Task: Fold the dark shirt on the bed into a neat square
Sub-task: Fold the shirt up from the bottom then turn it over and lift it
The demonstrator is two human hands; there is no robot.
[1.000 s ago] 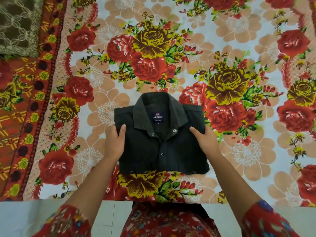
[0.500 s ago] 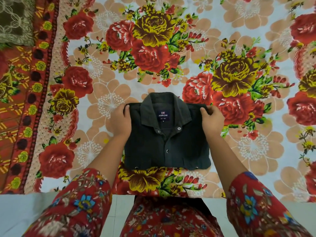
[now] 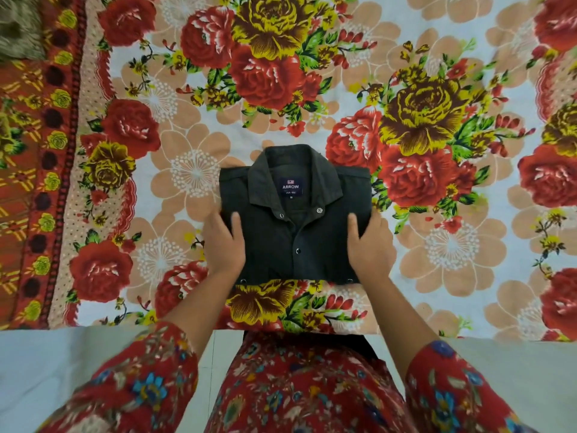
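Observation:
The dark shirt [image 3: 293,235] lies folded into a compact square on the flowered bedsheet [image 3: 187,170], collar up and label showing, near the bed's front edge. My left hand [image 3: 223,245] holds its left side, thumb lying on top of the fabric. My right hand [image 3: 371,245] holds the right side the same way. The other fingers of both hands are hidden at or under the shirt's edges.
An olive patterned cloth [image 3: 15,29] sits at the bed's far left corner. The sheet's red border [image 3: 28,182] runs down the left. The bed's front edge [image 3: 93,326] meets a pale floor [image 3: 46,370] below. My red flowered clothing [image 3: 299,385] fills the bottom of the view.
Both hands slid from the shirt's upper corners near the collar down to its lower sides. The shirt stayed in place on the sheet.

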